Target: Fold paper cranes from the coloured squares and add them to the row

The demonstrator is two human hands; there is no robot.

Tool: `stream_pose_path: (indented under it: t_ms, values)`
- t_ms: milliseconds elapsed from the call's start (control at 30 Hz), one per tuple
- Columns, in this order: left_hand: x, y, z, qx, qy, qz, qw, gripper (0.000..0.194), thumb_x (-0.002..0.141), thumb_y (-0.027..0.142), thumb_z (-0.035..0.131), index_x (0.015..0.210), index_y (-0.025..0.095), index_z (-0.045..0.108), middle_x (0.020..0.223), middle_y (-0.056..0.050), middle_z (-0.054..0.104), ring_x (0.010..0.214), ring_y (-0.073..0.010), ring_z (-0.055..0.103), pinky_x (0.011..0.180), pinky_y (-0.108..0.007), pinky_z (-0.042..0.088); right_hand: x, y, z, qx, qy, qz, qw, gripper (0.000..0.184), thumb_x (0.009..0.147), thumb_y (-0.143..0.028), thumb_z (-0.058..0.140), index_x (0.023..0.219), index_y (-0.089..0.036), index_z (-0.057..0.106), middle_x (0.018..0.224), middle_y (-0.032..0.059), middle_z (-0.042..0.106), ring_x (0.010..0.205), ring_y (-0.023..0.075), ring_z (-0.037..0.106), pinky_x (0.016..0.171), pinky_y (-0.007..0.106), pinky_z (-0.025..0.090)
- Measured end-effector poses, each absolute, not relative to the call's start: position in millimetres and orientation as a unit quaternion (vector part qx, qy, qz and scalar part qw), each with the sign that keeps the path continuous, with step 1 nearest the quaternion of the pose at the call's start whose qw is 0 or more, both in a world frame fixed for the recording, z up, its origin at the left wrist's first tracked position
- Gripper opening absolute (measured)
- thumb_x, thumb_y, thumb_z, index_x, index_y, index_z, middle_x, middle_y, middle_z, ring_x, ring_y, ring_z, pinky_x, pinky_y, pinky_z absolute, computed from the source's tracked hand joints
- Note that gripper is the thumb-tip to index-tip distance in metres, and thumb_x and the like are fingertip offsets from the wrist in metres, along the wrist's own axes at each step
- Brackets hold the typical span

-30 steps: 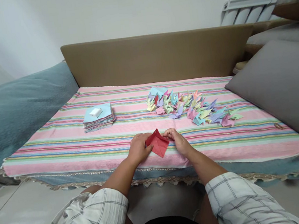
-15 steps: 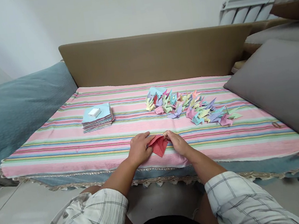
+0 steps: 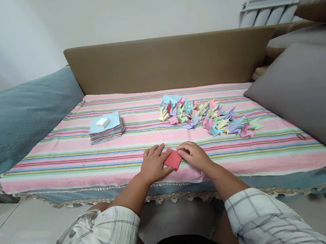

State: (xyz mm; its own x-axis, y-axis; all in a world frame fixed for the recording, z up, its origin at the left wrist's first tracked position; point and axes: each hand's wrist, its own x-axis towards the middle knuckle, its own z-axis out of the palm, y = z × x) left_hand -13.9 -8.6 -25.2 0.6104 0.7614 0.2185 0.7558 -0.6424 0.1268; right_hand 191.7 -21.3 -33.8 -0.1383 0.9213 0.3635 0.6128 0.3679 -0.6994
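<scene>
A folded red origami paper (image 3: 173, 160), now a small flat diamond, lies on the striped cloth close to the front edge. My left hand (image 3: 155, 164) rests over its left side with fingers stretched out, thumb and fingers pressing it down and hiding that edge. At the right corner, my right hand (image 3: 195, 155) has its fingers curled, with thumb and forefinger pinched on the paper. Beyond them, a group of folded paper cranes (image 3: 193, 122) in many colours spreads across the cloth.
A stack of square paper (image 3: 106, 135) with a small white block (image 3: 102, 122) on top sits at back left. Grey pillows (image 3: 303, 91) lie at right, a blue armrest (image 3: 30, 115) at left. The brown backrest (image 3: 167, 63) borders the striped cloth (image 3: 66, 162).
The red paper's raised upper flap has come down, so it is now a flat diamond. My left hand has spread further over it, and my right fingers have shifted slightly left and down.
</scene>
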Motion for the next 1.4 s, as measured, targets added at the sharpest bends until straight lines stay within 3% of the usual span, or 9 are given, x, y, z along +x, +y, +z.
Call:
stream_pose_path:
  t_ms: [200, 333, 500, 700, 967, 1133, 1233, 1400]
  values:
    - [-16, -8, -24, 0.896, 0.422, 0.14, 0.013, 0.066, 0.068, 0.056, 0.062, 0.128, 0.031, 0.048, 0.141, -0.009, 0.037, 0.125, -0.0352, 0.034, 0.098, -0.052, 0.028, 190, -23, -40, -0.522, -0.785, 0.112, 0.314, 0.022, 0.078, -0.026, 0.059, 0.098, -0.021, 0.067, 0.097, 0.006, 0.06, 0.094, 0.0201, 0.051, 0.087, 0.035, 0.04]
    - [-21, -5, -19, 0.9, 0.401, 0.168, 0.021, 0.044, 0.07, 0.045, 0.065, 0.11, 0.026, 0.063, 0.132, -0.01, 0.049, 0.117, -0.0311, 0.046, 0.096, -0.047, 0.035, 188, -24, -38, -0.538, -0.782, 0.101, 0.297, 0.021, 0.079, -0.026, 0.058, 0.098, -0.021, 0.067, 0.095, 0.0063, 0.058, 0.093, 0.0199, 0.05, 0.085, 0.034, 0.04]
    - [-24, -2, -12, 0.911, 0.363, 0.19, 0.049, 0.025, 0.074, 0.031, 0.063, 0.097, 0.023, 0.068, 0.11, -0.008, 0.064, 0.103, -0.0247, 0.057, 0.091, -0.04, 0.042, 186, -24, -35, -0.553, -0.782, 0.098, 0.27, 0.026, 0.08, -0.028, 0.057, 0.105, -0.022, 0.064, 0.093, 0.0063, 0.058, 0.092, 0.02, 0.05, 0.084, 0.034, 0.039]
    - [-24, -3, -10, 0.883, 0.423, 0.199, 0.043, 0.032, 0.073, 0.032, 0.062, 0.103, 0.02, 0.065, 0.115, -0.011, 0.061, 0.107, -0.0258, 0.055, 0.094, -0.04, 0.041, 180, -26, -34, -0.596, -0.761, 0.08, 0.244, 0.031, 0.081, -0.031, 0.055, 0.11, -0.022, 0.062, 0.094, 0.0087, 0.058, 0.092, 0.0223, 0.049, 0.085, 0.035, 0.037]
    - [-21, -6, -7, 0.867, 0.461, 0.182, 0.056, 0.03, 0.07, 0.03, 0.062, 0.098, 0.022, 0.065, 0.122, -0.01, 0.057, 0.114, -0.0284, 0.05, 0.096, -0.043, 0.038, 175, -29, -31, -0.584, -0.742, 0.115, 0.309, 0.024, 0.077, -0.024, 0.057, 0.1, -0.023, 0.062, 0.101, 0.0057, 0.06, 0.097, 0.0219, 0.05, 0.086, 0.035, 0.036]
    - [-16, -5, -7, 0.858, 0.468, 0.189, 0.099, 0.025, 0.07, 0.025, 0.06, 0.095, 0.022, 0.062, 0.123, -0.008, 0.057, 0.115, -0.0259, 0.049, 0.095, -0.041, 0.037, 172, -29, -30, -0.574, -0.721, 0.15, 0.357, 0.018, 0.073, -0.021, 0.058, 0.091, -0.021, 0.058, 0.092, 0.0027, 0.064, 0.089, 0.02, 0.054, 0.082, 0.034, 0.039]
    - [-12, -5, -7, 0.853, 0.465, 0.199, 0.128, 0.022, 0.068, 0.018, 0.057, 0.09, 0.022, 0.06, 0.116, -0.005, 0.061, 0.113, -0.0238, 0.051, 0.094, -0.04, 0.036, 172, -27, -33, -0.571, -0.688, 0.209, 0.396, 0.02, 0.074, -0.023, 0.055, 0.094, -0.021, 0.053, 0.085, 0.0017, 0.063, 0.076, 0.0164, 0.056, 0.073, 0.03, 0.043]
    - [-10, 0, -7, 0.847, 0.46, 0.212, 0.162, 0.016, 0.069, 0.012, 0.05, 0.08, 0.021, 0.058, 0.088, -0.001, 0.067, 0.089, -0.0197, 0.059, 0.09, -0.04, 0.037, 174, -24, -37, -0.546, -0.642, 0.307, 0.442, 0.038, 0.075, -0.024, 0.052, 0.113, -0.022, 0.043, 0.077, -0.0027, 0.059, 0.06, 0.0118, 0.053, 0.063, 0.027, 0.044]
